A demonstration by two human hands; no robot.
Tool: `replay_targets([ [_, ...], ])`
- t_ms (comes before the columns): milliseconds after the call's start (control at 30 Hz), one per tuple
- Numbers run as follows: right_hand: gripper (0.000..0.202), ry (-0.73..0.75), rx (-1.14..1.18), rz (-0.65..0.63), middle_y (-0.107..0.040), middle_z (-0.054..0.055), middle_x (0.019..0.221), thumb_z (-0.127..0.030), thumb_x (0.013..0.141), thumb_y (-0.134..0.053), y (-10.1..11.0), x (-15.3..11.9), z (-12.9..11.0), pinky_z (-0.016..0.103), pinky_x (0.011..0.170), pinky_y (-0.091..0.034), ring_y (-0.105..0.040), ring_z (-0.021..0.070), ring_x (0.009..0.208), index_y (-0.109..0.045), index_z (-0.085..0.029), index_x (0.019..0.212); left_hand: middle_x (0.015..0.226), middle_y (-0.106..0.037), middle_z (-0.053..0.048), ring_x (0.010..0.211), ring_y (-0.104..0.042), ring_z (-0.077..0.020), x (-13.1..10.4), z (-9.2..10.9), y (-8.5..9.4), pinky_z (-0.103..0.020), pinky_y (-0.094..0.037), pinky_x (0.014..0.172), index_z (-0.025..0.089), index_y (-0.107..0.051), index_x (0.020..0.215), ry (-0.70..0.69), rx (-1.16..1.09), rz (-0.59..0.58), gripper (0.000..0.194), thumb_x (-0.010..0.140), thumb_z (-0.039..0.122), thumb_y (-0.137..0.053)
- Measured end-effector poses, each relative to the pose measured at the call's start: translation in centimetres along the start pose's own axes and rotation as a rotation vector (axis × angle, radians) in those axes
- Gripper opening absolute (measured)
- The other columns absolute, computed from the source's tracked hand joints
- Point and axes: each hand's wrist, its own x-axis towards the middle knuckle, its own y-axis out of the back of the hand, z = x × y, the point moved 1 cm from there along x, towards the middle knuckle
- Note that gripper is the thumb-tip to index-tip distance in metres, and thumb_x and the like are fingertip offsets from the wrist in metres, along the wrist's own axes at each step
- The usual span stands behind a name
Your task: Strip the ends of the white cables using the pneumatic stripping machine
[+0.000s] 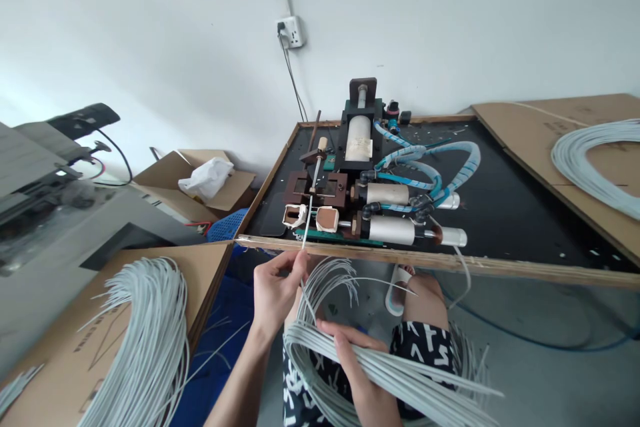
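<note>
Between the thumb and fingers of my left hand [279,287] is pinched a single white wire [308,223], just in front of the table edge. Its far end runs up between the jaws of a pneumatic clamping machine [316,188]. My right hand [357,360] is wrapped round a thick bundle of white wires [395,373], which lies looped over my lap. Several loose wire ends curl up between the two hands. On the machine, two tape-wrapped pads [327,219] sit to either side of the wire.
Silver air cylinders [393,230] and blue-wrapped hoses [460,153] cover the machine's right side. Another wire bundle [150,320] lies on cardboard at left, near a grey machine [40,213]. A wire coil [595,153] rests on cardboard at right. A wooden rim [500,268] edges the black table.
</note>
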Motion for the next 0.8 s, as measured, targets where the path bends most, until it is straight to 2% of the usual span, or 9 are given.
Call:
replay_targets([
  [100,0.028,0.016,-0.020,0.014,-0.081,0.005,0.105,-0.048,0.096,-0.064,-0.1,0.0,-0.1,0.030,0.094,-0.059,-0.075,0.0253,0.102,-0.082,-0.028,0.103,0.050,-0.061,0.003,0.047,-0.054,-0.0102,0.3,-0.5,-0.1,-0.020,-0.044,0.053,0.016,-0.067,0.059,0.012,0.008,0.031,0.037,0.091,0.034,-0.064],
  [300,0.030,0.022,-0.034,0.002,-0.081,0.005,0.104,-0.049,0.095,-0.062,-0.1,0.1,0.1,0.036,0.094,-0.060,-0.075,0.0274,0.101,-0.082,-0.028,0.103,0.052,-0.062,0.003,0.050,-0.054,-0.0113,0.1,-1.3,-0.7,-0.021,-0.044,0.055,0.016,-0.069,0.064,0.050,0.032,0.079,0.035,0.091,0.038,-0.064],
  [533,0.028,0.017,0.033,0.029,-0.082,0.006,0.101,-0.048,0.094,-0.066,-0.2,0.2,0.1,0.030,0.092,-0.060,-0.076,0.0252,0.098,-0.082,-0.026,0.100,0.051,-0.061,0.002,0.049,-0.053,-0.0118,0.1,-1.2,-1.0,-0.022,-0.043,0.054,0.016,-0.068,0.062,0.081,0.040,0.077,0.038,0.091,0.039,-0.063],
  [700,0.035,0.021,0.007,0.035,-0.082,0.007,0.099,-0.054,0.094,-0.063,-0.5,0.2,0.4,0.035,0.090,-0.062,-0.077,0.0279,0.095,-0.082,-0.025,0.098,0.050,-0.060,0.002,0.048,-0.052,-0.0116,0.1,-1.1,-1.0,-0.022,-0.043,0.053,0.016,-0.066,0.060,0.085,0.032,0.065,0.039,0.091,0.039,-0.063],
  [800,0.035,0.057,-0.042,0.073,-0.082,0.007,0.097,-0.053,0.095,-0.061,-0.4,0.2,0.2,0.032,0.088,-0.062,-0.077,0.0261,0.092,-0.083,-0.026,0.097,0.050,-0.061,0.002,0.047,-0.052,-0.0116,0.1,-1.2,-1.1,-0.022,-0.043,0.052,0.016,-0.065,0.061,0.093,0.012,0.060,0.038,0.091,0.040,-0.063],
])
